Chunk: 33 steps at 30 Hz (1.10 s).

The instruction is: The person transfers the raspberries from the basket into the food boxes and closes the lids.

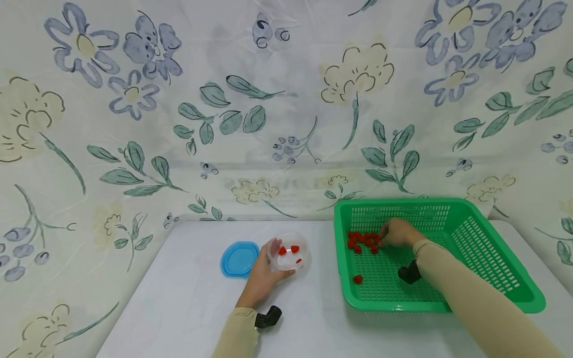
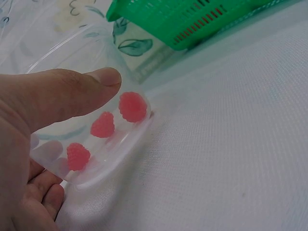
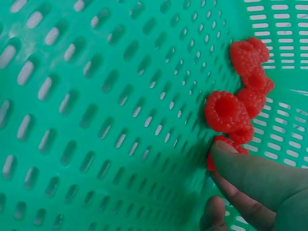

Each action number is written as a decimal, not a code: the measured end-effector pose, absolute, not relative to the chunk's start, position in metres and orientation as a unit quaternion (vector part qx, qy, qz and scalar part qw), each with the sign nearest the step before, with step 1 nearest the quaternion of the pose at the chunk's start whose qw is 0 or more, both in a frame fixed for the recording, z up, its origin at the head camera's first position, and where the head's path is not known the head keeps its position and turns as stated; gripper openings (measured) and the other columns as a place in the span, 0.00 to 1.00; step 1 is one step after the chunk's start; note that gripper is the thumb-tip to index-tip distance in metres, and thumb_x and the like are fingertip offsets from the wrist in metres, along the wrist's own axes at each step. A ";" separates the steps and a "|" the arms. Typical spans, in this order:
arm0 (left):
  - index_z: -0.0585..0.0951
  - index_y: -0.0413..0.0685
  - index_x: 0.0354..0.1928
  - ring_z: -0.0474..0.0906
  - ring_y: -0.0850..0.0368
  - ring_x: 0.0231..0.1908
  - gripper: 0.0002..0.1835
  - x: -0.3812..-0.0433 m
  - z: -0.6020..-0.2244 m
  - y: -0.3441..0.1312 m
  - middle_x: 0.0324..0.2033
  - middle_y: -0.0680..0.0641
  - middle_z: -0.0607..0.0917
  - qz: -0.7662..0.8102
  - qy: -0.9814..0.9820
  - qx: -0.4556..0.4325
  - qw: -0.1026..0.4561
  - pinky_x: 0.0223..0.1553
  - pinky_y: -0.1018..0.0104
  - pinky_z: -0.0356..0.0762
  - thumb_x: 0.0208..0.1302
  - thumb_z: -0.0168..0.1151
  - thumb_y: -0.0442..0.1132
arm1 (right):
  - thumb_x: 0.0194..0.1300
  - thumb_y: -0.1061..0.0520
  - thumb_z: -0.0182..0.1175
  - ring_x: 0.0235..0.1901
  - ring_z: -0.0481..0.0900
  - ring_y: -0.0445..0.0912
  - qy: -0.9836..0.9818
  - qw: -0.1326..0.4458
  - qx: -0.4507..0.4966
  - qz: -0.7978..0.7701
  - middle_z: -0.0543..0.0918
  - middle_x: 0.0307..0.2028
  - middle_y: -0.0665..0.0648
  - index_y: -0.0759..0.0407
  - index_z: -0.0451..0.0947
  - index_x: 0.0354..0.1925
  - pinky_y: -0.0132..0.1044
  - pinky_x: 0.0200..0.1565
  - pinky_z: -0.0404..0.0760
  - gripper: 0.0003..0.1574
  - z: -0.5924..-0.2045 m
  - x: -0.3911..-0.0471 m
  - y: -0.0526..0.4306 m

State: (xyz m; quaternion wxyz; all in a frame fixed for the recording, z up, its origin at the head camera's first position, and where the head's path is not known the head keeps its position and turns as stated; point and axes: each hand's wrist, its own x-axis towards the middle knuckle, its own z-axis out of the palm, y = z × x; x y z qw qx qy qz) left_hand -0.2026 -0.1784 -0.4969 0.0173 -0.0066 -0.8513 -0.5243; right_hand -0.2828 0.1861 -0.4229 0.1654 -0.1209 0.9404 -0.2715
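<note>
My left hand (image 1: 261,279) grips a clear plastic tub (image 1: 305,250) on the white table, thumb on the near side and fingers round the far side. Three red raspberries (image 2: 102,125) lie inside it. Over in the green basket (image 1: 338,248), my right hand (image 1: 397,232) pinches a raspberry (image 3: 211,162) between thumb and fingers. That berry is partly hidden behind the thumb. More raspberries (image 3: 226,111) cluster beside those fingertips, against the basket's wall. A single raspberry (image 1: 357,279) sits apart, closer to the basket's front left corner.
A blue lid (image 1: 239,259) lies on the table just left of the tub. Between tub and basket runs a strip of white tabletop (image 1: 320,283). Flower-patterned cloth (image 1: 286,119) hangs behind the table. The basket's raised rim surrounds my right hand.
</note>
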 end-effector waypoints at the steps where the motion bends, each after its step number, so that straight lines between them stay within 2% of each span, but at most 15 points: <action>1: 0.58 0.45 0.76 0.60 0.41 0.72 0.52 -0.203 -0.497 -0.178 0.71 0.45 0.70 -0.525 -0.851 -0.007 0.018 0.68 0.36 0.61 0.53 0.79 0.44 | 0.61 0.62 0.69 0.45 0.81 0.61 0.941 0.166 -0.121 -0.271 0.83 0.46 0.69 0.72 0.82 0.45 0.53 0.45 0.82 0.16 -0.423 -0.283 0.186; 11: 0.59 0.46 0.76 0.60 0.41 0.72 0.52 -0.201 -0.496 -0.179 0.70 0.45 0.70 -0.522 -0.853 -0.006 0.017 0.67 0.36 0.62 0.53 0.79 0.43 | 0.61 0.59 0.69 0.42 0.81 0.57 0.935 0.177 -0.116 -0.285 0.83 0.46 0.67 0.70 0.83 0.45 0.51 0.42 0.82 0.16 -0.419 -0.281 0.189; 26: 0.59 0.47 0.76 0.60 0.41 0.72 0.52 -0.200 -0.497 -0.179 0.71 0.47 0.70 -0.530 -0.848 -0.006 0.017 0.68 0.36 0.62 0.52 0.80 0.44 | 0.65 0.56 0.67 0.49 0.79 0.65 0.935 0.134 -0.150 -0.294 0.79 0.55 0.73 0.70 0.83 0.48 0.55 0.45 0.82 0.20 -0.412 -0.275 0.182; 33: 0.60 0.49 0.76 0.60 0.42 0.72 0.52 -0.200 -0.498 -0.179 0.70 0.48 0.71 -0.529 -0.848 -0.011 0.016 0.68 0.37 0.62 0.52 0.80 0.43 | 0.66 0.54 0.66 0.42 0.80 0.57 0.929 0.122 -0.158 -0.312 0.82 0.47 0.67 0.67 0.82 0.48 0.50 0.40 0.81 0.19 -0.403 -0.269 0.176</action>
